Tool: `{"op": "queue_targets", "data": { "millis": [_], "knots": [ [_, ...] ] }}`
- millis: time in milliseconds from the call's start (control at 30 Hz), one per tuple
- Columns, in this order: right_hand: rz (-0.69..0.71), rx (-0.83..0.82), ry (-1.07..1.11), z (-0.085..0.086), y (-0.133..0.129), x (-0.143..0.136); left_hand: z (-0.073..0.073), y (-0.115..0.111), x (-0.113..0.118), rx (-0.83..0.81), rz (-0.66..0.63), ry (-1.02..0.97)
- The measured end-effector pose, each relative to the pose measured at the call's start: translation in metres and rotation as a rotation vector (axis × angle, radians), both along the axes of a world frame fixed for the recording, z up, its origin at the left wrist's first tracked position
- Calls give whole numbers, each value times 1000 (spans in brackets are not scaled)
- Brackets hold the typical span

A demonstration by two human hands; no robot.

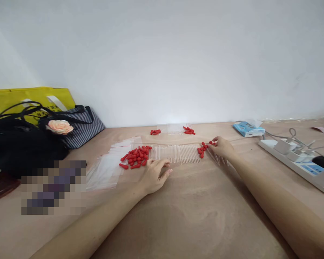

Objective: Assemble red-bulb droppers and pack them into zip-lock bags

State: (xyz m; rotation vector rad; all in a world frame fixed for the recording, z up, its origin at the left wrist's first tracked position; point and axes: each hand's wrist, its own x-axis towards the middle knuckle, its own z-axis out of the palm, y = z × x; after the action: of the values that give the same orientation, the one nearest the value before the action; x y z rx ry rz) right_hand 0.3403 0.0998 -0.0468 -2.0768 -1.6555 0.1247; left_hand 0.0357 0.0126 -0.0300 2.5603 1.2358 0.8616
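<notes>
My left hand (155,175) rests on the table with its thumb and fingers apart, holding nothing. Its fingertips lie by the near left end of a row of thin clear tubes (175,154). Left of that row is a heap of red rubber bulbs (136,157). My right hand (223,147) is closed at the fingertips on a dropper with a red bulb (211,142), at the row's right end. A few more red bulbs (202,150) lie just left of these fingers. Several tubes (218,158) fan out below the right hand, which partly hides them.
Clear zip bags (108,165) lie left of the heap. Near the wall, a bag of tubes (174,128) sits between two small groups of red bulbs. A tissue pack (248,128) and power strip (299,162) are right; a striped bag (83,126) and yellow bag (5,99) are left.
</notes>
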Motion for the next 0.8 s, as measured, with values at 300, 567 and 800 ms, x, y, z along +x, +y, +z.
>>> {"op": "queue_targets", "data": {
  "millis": [300,567,800],
  "knots": [
    [178,-42,-257,13,-3,-2,1,0,1,20,-8,38],
    [255,-82,-349,11,-2,-2,-3,3,-1,117,143,65],
    [252,-80,-380,25,-6,1,-8,9,-5,164,341,99]
  ]
}}
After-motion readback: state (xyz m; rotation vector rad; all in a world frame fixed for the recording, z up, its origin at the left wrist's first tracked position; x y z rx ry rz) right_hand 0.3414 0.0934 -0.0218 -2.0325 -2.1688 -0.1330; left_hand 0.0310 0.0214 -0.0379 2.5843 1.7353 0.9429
